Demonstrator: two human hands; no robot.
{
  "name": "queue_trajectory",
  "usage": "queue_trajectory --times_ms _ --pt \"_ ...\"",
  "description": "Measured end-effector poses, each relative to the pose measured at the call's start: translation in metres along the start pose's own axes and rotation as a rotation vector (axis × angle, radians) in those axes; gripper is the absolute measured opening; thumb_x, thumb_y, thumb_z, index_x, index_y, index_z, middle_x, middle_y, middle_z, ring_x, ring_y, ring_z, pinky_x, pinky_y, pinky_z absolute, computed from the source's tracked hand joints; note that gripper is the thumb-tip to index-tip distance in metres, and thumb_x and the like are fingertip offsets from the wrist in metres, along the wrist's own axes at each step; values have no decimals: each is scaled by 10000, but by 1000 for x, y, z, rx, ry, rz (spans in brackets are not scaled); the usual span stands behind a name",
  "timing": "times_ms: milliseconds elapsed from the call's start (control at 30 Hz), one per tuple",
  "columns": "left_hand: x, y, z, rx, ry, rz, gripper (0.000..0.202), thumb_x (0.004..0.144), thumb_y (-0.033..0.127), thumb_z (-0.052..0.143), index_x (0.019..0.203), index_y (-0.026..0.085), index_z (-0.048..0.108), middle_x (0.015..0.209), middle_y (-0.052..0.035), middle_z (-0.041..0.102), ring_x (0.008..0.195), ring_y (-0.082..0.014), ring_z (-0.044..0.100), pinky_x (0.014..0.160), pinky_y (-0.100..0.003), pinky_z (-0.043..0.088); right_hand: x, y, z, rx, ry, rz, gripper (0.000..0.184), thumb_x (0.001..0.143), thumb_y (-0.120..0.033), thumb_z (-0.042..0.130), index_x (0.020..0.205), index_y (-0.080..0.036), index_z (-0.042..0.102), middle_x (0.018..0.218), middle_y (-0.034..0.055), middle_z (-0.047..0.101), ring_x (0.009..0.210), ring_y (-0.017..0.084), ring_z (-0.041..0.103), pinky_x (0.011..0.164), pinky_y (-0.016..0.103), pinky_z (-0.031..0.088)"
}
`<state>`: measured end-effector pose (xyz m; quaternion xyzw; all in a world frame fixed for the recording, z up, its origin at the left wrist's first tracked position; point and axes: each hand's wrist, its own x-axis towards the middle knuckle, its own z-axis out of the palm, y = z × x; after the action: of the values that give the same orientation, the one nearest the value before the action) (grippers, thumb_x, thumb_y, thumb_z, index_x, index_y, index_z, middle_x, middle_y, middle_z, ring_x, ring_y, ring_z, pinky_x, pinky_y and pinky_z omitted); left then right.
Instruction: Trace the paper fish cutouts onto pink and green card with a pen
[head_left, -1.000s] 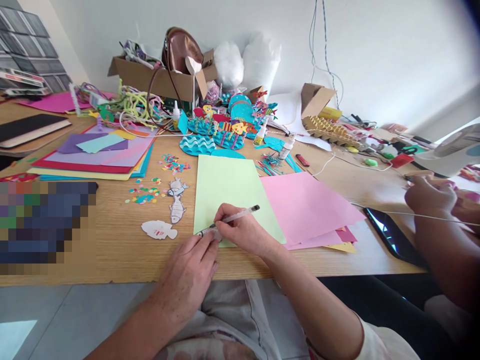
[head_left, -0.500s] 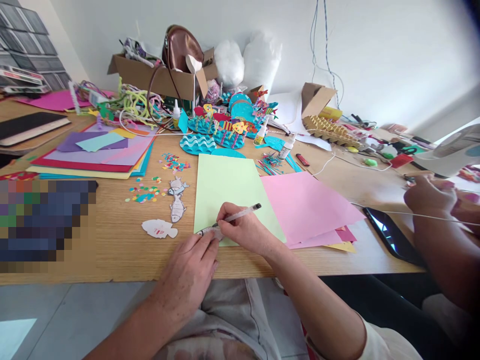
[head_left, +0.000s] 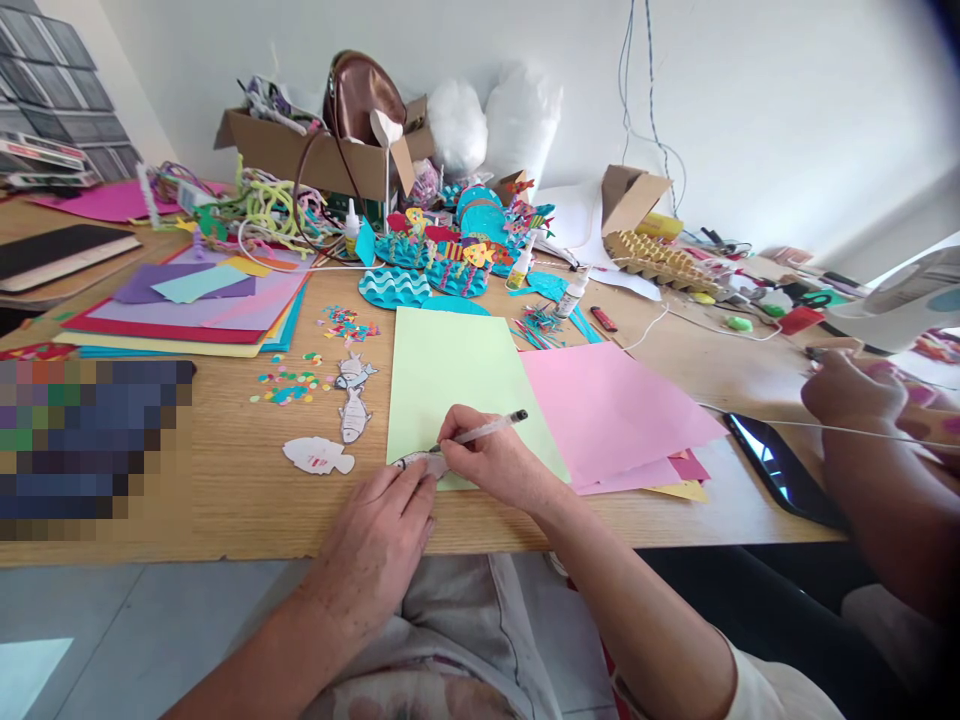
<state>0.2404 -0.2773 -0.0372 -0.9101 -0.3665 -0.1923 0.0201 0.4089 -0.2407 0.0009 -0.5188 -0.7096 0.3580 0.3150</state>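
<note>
My right hand (head_left: 489,462) grips a clear pen (head_left: 487,430), its tip down on a small paper fish cut-out (head_left: 417,462). That cut-out lies on the near corner of a light green sheet (head_left: 454,380). My left hand (head_left: 375,545) rests at the table's front edge, its fingertips pressed flat on the cut-out, holding it down. Three more white paper fish (head_left: 319,455) lie just left of the green sheet.
Pink sheets (head_left: 607,410) overlap the green one's right side. A phone (head_left: 780,470) lies at right, beside another person's hands (head_left: 855,390). A stack of coloured paper (head_left: 187,310), confetti bits (head_left: 289,388), glue bottles (head_left: 574,296), blue craft pieces and cardboard boxes (head_left: 315,160) crowd the far half.
My right hand and the pen have shifted slightly to the right along the cut-out. My left hand stays pressed on it.
</note>
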Motion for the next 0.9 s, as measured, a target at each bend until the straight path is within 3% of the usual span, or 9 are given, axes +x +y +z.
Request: queue_trajectory --times_ms 467,900 --pt "3 -1 -1 30 -52 -3 324 846 133 505 1162 106 573 1180 -100 599 978 -254 541 850 -388 471 -3 0 -3 2 -8 14 107 722 -97 457 674 -193 456 544 -70 435 498 81 347 493 207 280" --pt "8 -3 -3 1 -78 13 271 870 135 488 1111 109 607 1165 -80 617 913 -232 526 806 -396 485 -11 2 -9 -39 10 32 98 729 -108 454 675 -188 469 556 -62 453 512 85 375 493 209 286"
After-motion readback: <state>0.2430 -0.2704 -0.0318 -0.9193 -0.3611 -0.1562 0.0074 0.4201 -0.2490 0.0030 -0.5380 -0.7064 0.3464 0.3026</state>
